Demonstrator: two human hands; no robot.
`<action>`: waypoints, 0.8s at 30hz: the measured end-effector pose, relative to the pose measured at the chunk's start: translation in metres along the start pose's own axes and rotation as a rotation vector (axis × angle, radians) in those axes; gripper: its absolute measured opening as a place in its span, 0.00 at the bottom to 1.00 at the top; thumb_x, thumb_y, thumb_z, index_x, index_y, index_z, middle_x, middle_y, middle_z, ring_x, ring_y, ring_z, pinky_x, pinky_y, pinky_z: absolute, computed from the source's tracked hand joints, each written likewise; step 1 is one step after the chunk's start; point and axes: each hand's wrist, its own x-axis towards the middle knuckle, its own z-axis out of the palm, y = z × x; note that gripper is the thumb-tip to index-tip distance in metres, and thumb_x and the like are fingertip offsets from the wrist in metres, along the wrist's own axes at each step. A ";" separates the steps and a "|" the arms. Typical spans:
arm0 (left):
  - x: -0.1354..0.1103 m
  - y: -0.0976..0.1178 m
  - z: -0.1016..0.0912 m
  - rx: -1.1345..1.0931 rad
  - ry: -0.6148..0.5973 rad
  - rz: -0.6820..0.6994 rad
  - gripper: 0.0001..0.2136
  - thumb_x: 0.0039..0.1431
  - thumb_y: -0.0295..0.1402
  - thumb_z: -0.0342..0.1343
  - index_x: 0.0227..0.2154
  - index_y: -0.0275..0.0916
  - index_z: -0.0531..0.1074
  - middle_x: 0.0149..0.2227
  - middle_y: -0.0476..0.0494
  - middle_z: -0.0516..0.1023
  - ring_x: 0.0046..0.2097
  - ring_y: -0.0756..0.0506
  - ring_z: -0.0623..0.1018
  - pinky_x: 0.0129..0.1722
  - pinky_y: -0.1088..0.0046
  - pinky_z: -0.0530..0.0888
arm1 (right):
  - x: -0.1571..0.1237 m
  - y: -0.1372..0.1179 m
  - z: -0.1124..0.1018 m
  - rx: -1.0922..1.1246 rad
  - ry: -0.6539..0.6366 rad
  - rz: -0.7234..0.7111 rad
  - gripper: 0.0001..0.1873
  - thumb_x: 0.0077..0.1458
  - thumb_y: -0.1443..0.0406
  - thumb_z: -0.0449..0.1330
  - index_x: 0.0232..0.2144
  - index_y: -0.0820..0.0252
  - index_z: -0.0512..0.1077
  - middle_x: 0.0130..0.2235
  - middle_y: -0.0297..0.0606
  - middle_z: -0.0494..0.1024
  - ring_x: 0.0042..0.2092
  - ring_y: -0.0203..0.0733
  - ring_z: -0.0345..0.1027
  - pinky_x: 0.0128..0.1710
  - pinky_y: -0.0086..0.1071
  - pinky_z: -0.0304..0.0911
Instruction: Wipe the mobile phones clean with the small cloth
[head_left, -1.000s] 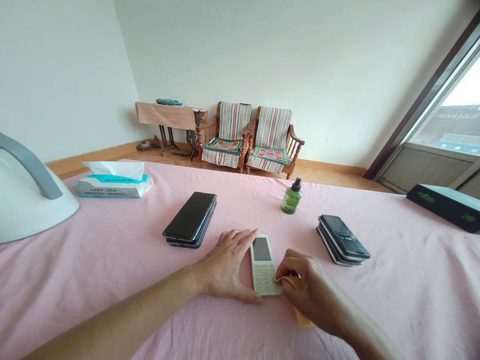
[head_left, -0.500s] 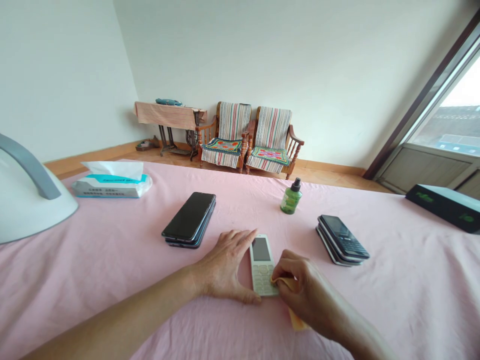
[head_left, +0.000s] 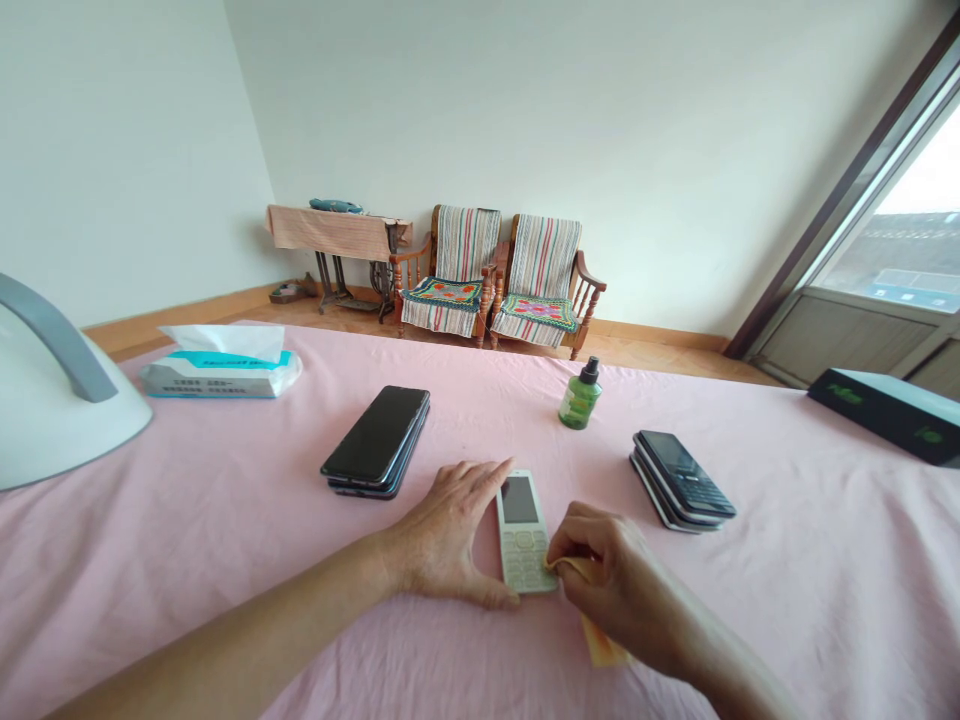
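A white keypad phone [head_left: 520, 508] lies face up on the pink tablecloth, its top pointing away from me. My left hand [head_left: 452, 540] spans its left side, fingertips at the upper edge and thumb at the lower corner, holding it in place. Bunched in my right hand [head_left: 611, 570] is a yellow cloth [head_left: 606, 645]. Pinched fingers press a corner of that cloth against the lower right of the keypad, and the rest hangs below my palm. Part of the cloth is hidden by the hand.
Left of the phone is a stack of smartphones [head_left: 377, 437]; to the right, a stack of keypad phones [head_left: 684, 478]. Beyond stand a green spray bottle [head_left: 580, 398], a tissue pack [head_left: 221, 372], a black box [head_left: 877, 415] and a white appliance with a grey handle [head_left: 64, 400].
My right hand with the cloth has shifted slightly right along the keypad's edge. The left hand and the phone stay in place; the view has moved a little.
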 end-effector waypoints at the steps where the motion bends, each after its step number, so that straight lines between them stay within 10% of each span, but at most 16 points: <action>1: 0.000 -0.001 0.000 -0.001 0.004 0.006 0.54 0.37 0.54 0.64 0.64 0.37 0.44 0.64 0.34 0.53 0.63 0.31 0.54 0.60 0.50 0.50 | 0.001 -0.001 0.000 -0.002 0.017 -0.007 0.13 0.42 0.79 0.51 0.23 0.60 0.71 0.28 0.32 0.71 0.31 0.34 0.66 0.31 0.26 0.57; 24: 0.001 0.001 -0.006 -0.006 -0.040 -0.001 0.54 0.36 0.54 0.65 0.64 0.36 0.45 0.64 0.34 0.53 0.63 0.30 0.54 0.61 0.51 0.50 | 0.001 -0.010 -0.001 -0.145 -0.103 -0.117 0.14 0.50 0.78 0.50 0.26 0.58 0.71 0.31 0.33 0.67 0.33 0.34 0.62 0.31 0.26 0.54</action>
